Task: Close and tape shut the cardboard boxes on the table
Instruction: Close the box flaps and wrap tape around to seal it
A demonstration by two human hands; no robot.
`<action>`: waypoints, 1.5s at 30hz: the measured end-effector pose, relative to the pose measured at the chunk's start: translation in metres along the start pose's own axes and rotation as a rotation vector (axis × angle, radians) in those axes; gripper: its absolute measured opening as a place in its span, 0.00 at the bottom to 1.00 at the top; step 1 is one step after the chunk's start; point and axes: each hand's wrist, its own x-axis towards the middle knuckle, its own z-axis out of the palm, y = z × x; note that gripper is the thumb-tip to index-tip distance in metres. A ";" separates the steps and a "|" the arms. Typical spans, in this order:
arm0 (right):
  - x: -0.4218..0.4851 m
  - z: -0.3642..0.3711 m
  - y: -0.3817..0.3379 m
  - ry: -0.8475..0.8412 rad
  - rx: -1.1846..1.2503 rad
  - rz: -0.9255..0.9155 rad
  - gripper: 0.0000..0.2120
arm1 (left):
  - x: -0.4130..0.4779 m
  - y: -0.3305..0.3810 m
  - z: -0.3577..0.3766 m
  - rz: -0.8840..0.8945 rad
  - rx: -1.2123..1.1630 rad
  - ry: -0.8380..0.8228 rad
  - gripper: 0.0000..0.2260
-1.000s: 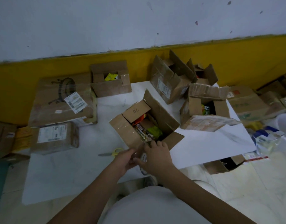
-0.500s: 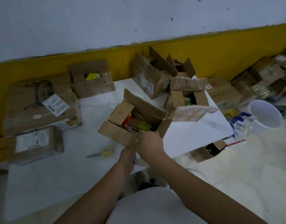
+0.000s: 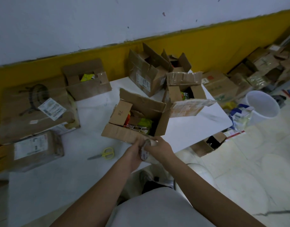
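Note:
An open cardboard box point(image 3: 124, 133) full of snack packets sits near the front edge of the white table point(image 3: 59, 177), flaps up. Just in front of it, my left hand point(image 3: 134, 154) and my right hand point(image 3: 159, 148) together grip a roll of tape point(image 3: 145, 153), held on edge between them. More open boxes stand behind: one at the back left point(image 3: 90, 89), one at the back centre point(image 3: 147, 74), one on the right point(image 3: 185, 92) with a taped flap folded out. Two closed, labelled boxes, a large point(image 3: 34, 112) and a small point(image 3: 37, 149), rest at the left.
Yellow-handled scissors point(image 3: 106, 154) lie on the table left of my hands. On the floor at the right are a white bucket point(image 3: 262, 105), a small open box point(image 3: 208, 145), a bag point(image 3: 241, 115) and piles of cardboard boxes point(image 3: 219, 86) along the yellow wall.
The view has swung to the right and down. My hands have drawn back slightly from the box's near flap, and the tape roll now shows between them.

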 end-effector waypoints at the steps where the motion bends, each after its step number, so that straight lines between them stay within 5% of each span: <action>1: -0.001 0.000 0.001 0.031 0.019 -0.007 0.24 | 0.002 0.001 -0.003 0.000 -0.015 -0.017 0.28; 10: -0.006 -0.010 -0.003 0.118 -0.076 -0.083 0.28 | 0.016 0.010 0.001 0.020 -0.110 -0.060 0.26; 15: -0.003 -0.005 0.003 0.055 0.437 0.104 0.23 | 0.024 0.013 0.005 -0.025 -0.020 -0.012 0.24; 21: 0.005 0.011 0.025 -0.072 0.376 0.101 0.27 | 0.016 0.013 -0.005 -0.147 0.213 -0.021 0.27; 25: 0.028 -0.003 0.035 -0.031 0.417 0.282 0.33 | 0.015 0.008 -0.007 -0.150 0.254 0.018 0.21; 33: 0.056 0.004 0.024 -0.203 0.814 0.421 0.16 | 0.004 0.012 -0.004 -0.166 0.243 0.022 0.16; 37: 0.065 0.016 0.025 -0.116 0.944 0.465 0.19 | -0.004 0.014 0.004 -0.180 0.243 0.089 0.20; 41: 0.072 0.020 0.026 -0.049 0.965 0.449 0.24 | -0.008 0.013 0.006 -0.085 0.471 0.393 0.34; 45: 0.075 0.022 0.025 -0.026 1.012 0.455 0.20 | -0.021 0.015 0.024 -0.013 0.683 0.285 0.26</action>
